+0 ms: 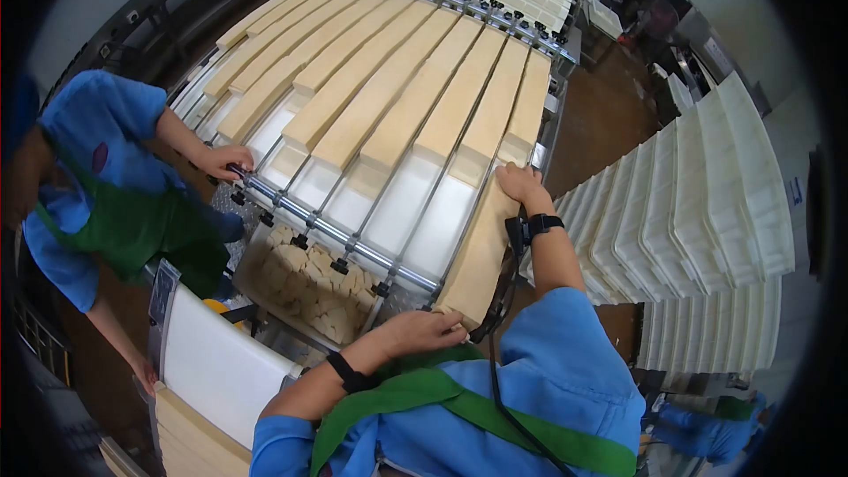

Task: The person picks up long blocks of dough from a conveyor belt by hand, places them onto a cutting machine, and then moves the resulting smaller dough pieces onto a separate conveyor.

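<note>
A long cream-coloured dough-like slab (482, 252) lies along the right edge of the white conveyor surface (389, 209), pointing toward me. My left hand (422, 333) grips its near end, fingers closed at the corner. At the far end, my right hand (519, 184) is closed over the slab's top and side, with some fingers hidden. Just beyond that hand, another strip (529, 102) of the same material ends. More long strips (402, 75) lie side by side, separated by thin metal rods. A metal bar (340, 234) with black knobs crosses the near end.
A co-worker (115, 177) in blue with a green apron stands at left, one hand on the bar, the other at another slab (190, 433). Below the bar sits a bin (375, 309) of pale scraps. Stacked white trays (671, 203) stand at right. A black cable hangs beside my slab.
</note>
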Motion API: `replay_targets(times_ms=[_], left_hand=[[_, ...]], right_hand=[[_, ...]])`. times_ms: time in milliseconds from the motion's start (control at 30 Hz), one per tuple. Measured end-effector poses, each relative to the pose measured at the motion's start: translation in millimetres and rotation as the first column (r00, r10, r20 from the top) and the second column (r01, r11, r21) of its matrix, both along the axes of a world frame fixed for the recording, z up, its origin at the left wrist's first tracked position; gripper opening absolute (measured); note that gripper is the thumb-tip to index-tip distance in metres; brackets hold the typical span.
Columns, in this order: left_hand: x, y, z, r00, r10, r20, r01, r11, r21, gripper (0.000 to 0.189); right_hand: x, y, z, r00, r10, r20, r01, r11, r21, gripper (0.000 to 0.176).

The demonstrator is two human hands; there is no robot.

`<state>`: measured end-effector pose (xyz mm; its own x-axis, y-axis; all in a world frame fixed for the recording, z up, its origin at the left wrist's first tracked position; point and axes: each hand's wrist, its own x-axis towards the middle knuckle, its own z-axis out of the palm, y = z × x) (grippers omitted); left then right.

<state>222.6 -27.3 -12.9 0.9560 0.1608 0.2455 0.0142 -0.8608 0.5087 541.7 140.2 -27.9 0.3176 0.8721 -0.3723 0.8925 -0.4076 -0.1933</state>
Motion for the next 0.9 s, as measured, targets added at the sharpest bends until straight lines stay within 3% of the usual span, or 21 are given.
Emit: replay_targets(times_ms=[133, 233, 333, 433, 533, 600, 733, 833, 900], left_hand=[[8, 9, -5, 0.998, 0.017, 0.059, -0.017, 1.0, -0.002, 0.027], [20, 15, -12, 0.978, 0.083, -0.189, -0.118, 0.976, -0.184, 0.025], [26, 29, 3, 0.996, 0.083, -0.044, -0.084, 0.996, -0.02, 0.022], [35, 34, -8, 0.992, 0.065, -0.111, -0.065, 0.998, 0.006, 0.022], [48, 41, -19, 0.98, 0.156, -0.121, -0.17, 0.978, -0.118, 0.026], [62, 41, -44, 0.949, 0.181, -0.259, -0.239, 0.948, -0.211, 0.026], [65, 52, -9, 0.881, 0.133, -0.454, -0.214, 0.968, -0.131, 0.025], [40, 48, -6, 0.96, 0.264, -0.092, -0.278, 0.941, -0.192, 0.02], [13, 46, 19, 0.85, 0.439, -0.293, -0.523, 0.771, -0.364, 0.022]], right_hand=[[10, 4, -15, 0.999, -0.011, 0.03, 0.005, 0.986, 0.168, 0.056], [14, 15, -13, 0.999, -0.052, 0.015, 0.048, 0.985, 0.166, 0.05], [16, 13, -12, 0.987, 0.031, 0.156, -0.064, 0.975, 0.213, 0.047], [10, 8, -4, 0.97, 0.029, 0.243, -0.091, 0.965, 0.245, 0.05], [-3, -5, -8, 0.971, -0.037, 0.238, -0.067, 0.908, 0.415, 0.058], [2, -2, -34, 0.989, -0.038, 0.142, -0.027, 0.903, 0.429, 0.066], [0, -3, -35, 0.998, -0.045, 0.038, 0.025, 0.911, 0.412, 0.073], [-6, -4, -25, 0.998, -0.065, 0.006, 0.058, 0.928, 0.369, 0.074], [-14, -5, -23, 0.999, -0.027, 0.04, 0.009, 0.914, 0.405, 0.073]])
